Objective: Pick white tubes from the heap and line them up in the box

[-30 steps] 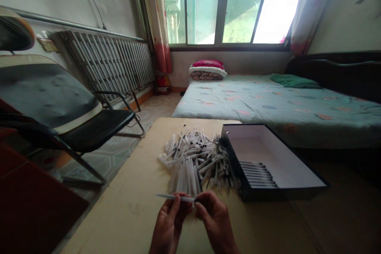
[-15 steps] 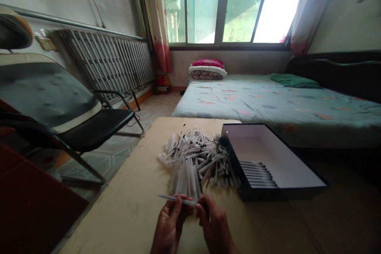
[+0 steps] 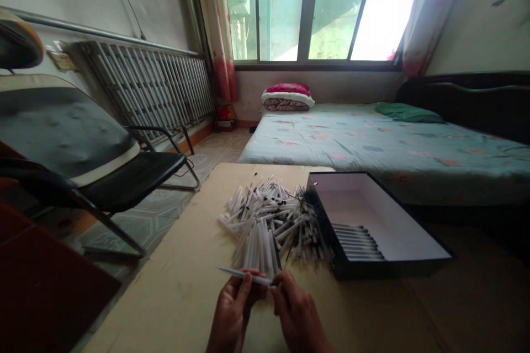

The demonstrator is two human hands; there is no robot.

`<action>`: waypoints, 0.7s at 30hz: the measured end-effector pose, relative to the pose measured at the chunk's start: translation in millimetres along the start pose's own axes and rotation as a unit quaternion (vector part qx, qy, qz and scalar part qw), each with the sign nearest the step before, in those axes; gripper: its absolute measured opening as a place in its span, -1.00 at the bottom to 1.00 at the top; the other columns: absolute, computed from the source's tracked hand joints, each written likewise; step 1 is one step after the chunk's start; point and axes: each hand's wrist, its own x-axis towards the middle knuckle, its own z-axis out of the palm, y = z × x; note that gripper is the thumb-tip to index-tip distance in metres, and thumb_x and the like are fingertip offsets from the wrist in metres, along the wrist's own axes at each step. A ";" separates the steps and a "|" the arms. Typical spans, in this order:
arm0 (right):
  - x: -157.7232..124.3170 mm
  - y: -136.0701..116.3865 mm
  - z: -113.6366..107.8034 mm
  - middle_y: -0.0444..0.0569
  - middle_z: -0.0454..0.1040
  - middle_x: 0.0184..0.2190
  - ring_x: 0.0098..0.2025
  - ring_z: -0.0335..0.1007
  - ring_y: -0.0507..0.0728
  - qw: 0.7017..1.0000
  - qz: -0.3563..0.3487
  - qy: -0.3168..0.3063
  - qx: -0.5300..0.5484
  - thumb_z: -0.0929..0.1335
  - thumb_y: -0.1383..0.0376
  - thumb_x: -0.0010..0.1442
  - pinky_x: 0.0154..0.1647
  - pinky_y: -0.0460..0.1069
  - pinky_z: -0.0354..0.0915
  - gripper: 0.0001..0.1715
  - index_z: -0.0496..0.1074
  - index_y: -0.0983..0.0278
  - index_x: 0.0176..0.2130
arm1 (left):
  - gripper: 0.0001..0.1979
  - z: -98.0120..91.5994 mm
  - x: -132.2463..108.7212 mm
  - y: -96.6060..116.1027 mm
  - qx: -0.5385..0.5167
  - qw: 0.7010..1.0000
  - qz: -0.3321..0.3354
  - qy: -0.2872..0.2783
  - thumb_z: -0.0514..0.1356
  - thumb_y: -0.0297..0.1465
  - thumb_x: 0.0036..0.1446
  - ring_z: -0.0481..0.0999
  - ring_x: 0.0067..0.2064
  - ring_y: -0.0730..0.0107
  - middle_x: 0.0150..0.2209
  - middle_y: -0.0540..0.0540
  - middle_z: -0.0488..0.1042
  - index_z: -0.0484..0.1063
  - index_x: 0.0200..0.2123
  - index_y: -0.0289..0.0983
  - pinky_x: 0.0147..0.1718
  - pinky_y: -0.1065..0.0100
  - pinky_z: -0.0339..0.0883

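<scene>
My left hand (image 3: 232, 311) is closed round a thin white pen (image 3: 232, 272), whose tip sticks out to the left. My right hand (image 3: 296, 314) pinches the same pen at its right end. Both hands hover over the near edge of a tan table (image 3: 186, 281). Just beyond them lies a heap of several white pens and pen parts (image 3: 271, 222). To the right of the heap stands an open black box (image 3: 414, 271) with a white inside. A short row of dark pens (image 3: 358, 241) lies in its near part.
A black folding chair (image 3: 124, 179) stands left of the table, before a radiator (image 3: 153, 88). Behind the table is a bed (image 3: 372, 140) with a green pillow and folded bedding under a bright window.
Both hands with the pen have sunk slightly toward the near edge. The heap and the box have not moved.
</scene>
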 end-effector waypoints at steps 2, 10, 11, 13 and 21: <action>-0.1 0.8 1.6 -0.18 0.33 -0.65 -0.62 0.30 -0.01 1.000 0.009 -0.017 0.006 0.09 0.09 0.31 -0.57 -0.16 0.09 -0.59 0.27 0.21 -0.42 | -0.74 -0.6 0.5 0.0 0.003 1.000 0.000 -0.001 0.38 -0.32 -0.17 0.56 -0.40 0.28 -0.45 -0.12 0.58 0.51 -0.39 -0.34 -0.37 0.35 0.41; -1.4 2.2 8.2 -0.23 0.24 -0.72 -0.69 0.23 -0.02 0.998 0.043 -0.003 0.049 0.10 0.02 0.28 -0.62 -0.17 0.07 -0.57 0.27 0.23 -0.42 | -0.78 -3.5 2.0 -0.6 0.000 1.000 -0.002 -0.020 0.34 -0.34 -0.09 0.57 -0.35 0.26 -0.42 -0.13 0.58 0.49 -0.36 -0.35 -0.31 0.33 0.41; -2.0 2.1 7.6 -0.22 0.27 -0.70 -0.67 0.25 -0.01 0.999 0.031 0.000 0.042 0.11 0.02 0.27 -0.61 -0.17 0.08 -0.60 0.28 0.23 -0.37 | -0.78 -4.2 2.5 -0.7 0.000 1.000 -0.002 -0.022 0.33 -0.34 -0.08 0.57 -0.35 0.27 -0.42 -0.13 0.58 0.49 -0.36 -0.35 -0.31 0.34 0.40; -2.6 1.7 6.2 -0.21 0.28 -0.68 -0.66 0.27 -0.01 0.999 0.023 -0.010 0.044 0.11 0.03 0.28 -0.60 -0.17 0.09 -0.60 0.27 0.23 -0.37 | -0.80 -4.8 2.7 -0.8 0.002 1.000 -0.001 -0.024 0.32 -0.35 -0.07 0.56 -0.36 0.29 -0.42 -0.13 0.58 0.49 -0.36 -0.34 -0.31 0.34 0.40; -4.8 3.3 7.2 -0.23 0.23 -0.74 -0.74 0.15 -0.04 0.989 0.090 -0.054 0.105 0.06 0.00 0.29 -0.70 -0.18 0.04 -0.52 0.24 0.24 -0.43 | -0.79 -3.6 -0.4 -1.6 -0.006 1.000 0.000 -0.029 0.33 -0.35 -0.07 0.54 -0.38 0.32 -0.43 -0.13 0.57 0.49 -0.36 -0.34 -0.30 0.33 0.40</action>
